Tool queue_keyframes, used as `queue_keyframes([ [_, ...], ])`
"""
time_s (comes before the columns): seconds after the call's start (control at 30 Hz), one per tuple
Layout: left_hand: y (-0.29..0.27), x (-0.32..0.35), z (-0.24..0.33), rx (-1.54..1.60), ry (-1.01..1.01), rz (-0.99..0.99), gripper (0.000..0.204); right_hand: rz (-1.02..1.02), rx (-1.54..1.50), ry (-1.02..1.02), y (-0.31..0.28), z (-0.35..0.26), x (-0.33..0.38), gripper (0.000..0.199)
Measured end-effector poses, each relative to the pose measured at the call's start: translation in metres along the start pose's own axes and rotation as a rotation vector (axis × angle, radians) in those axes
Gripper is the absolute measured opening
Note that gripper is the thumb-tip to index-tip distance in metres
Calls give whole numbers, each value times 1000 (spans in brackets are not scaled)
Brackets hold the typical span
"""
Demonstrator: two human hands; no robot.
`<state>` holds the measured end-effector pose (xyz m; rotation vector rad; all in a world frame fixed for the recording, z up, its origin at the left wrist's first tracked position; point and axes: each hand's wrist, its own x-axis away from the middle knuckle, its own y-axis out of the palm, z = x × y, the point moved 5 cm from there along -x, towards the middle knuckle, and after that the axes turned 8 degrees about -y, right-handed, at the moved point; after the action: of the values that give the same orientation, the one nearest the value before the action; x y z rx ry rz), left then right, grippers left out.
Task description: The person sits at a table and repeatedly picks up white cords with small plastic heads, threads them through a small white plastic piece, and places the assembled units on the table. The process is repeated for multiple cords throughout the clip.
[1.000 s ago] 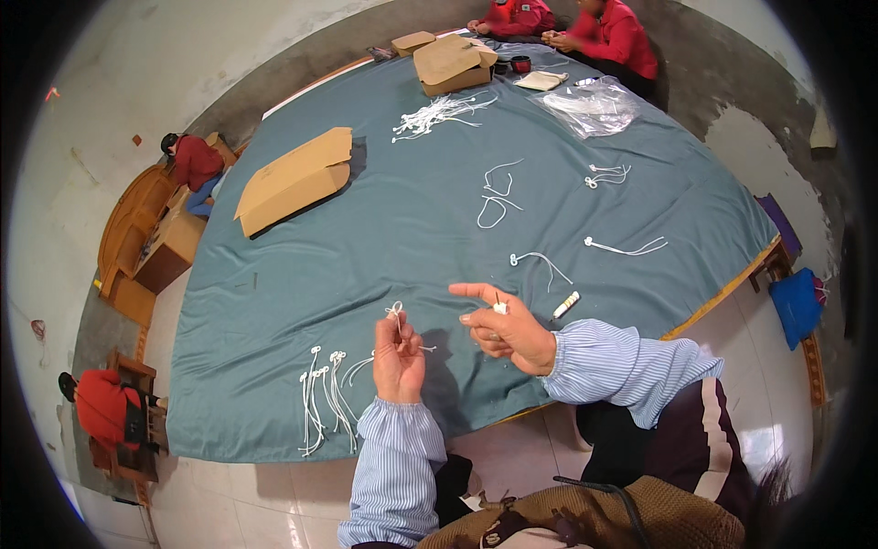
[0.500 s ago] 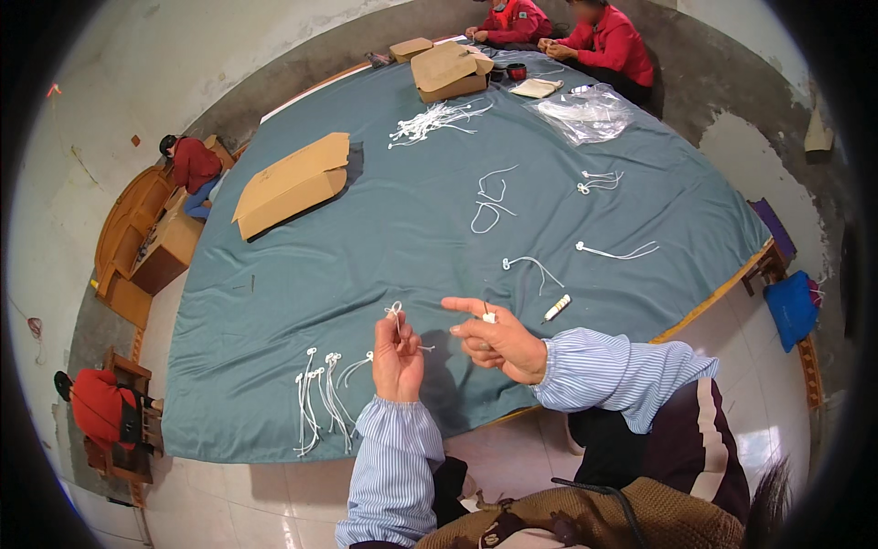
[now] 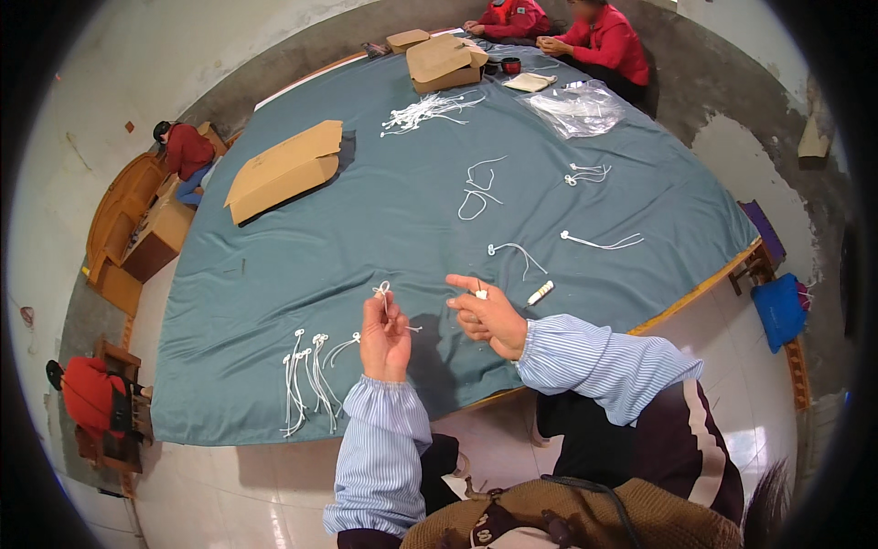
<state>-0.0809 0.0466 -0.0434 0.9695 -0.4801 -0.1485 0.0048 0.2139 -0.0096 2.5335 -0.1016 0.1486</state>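
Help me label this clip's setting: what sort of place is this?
Probably a small handicraft workroom, though it could be a room in a home: a large cloth-covered table carries a pile of white cords and a cardboard box, and people in red sit at its far end.

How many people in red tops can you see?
4: one person and another at the far edge of the tablecloth, a third at upper left, a fourth at lower left.
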Motion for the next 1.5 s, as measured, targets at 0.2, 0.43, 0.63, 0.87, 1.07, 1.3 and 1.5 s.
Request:
queue_keyframes([
  [0.2,-4,-8,-8,-20,-10,-2,9,77,-90,-49,-13,-1,0,68],
  [0.43,-4,-10,-24,-35,-16,1,8,74,-231,-33,-12,15,11,71],
  [0.63,-1,-15,-34,11,-16,-68,11,62,-170,-32,0,18,13,62],
  [0.87,15,-10,-47,32,70,53,10,33,-99,-54,3,28,-4,59],
  [1.07,40,-26,-34,23,110,-15,9,167,-174,-137,-10,51,-27,61],
  [1.3,66,-26,-30,-8,84,-30,11,178,-247,-150,-22,46,-19,49],
  [1.5,53,-28,-25,101,46,-83,10,227,-209,-92,-14,50,-17,38],
])
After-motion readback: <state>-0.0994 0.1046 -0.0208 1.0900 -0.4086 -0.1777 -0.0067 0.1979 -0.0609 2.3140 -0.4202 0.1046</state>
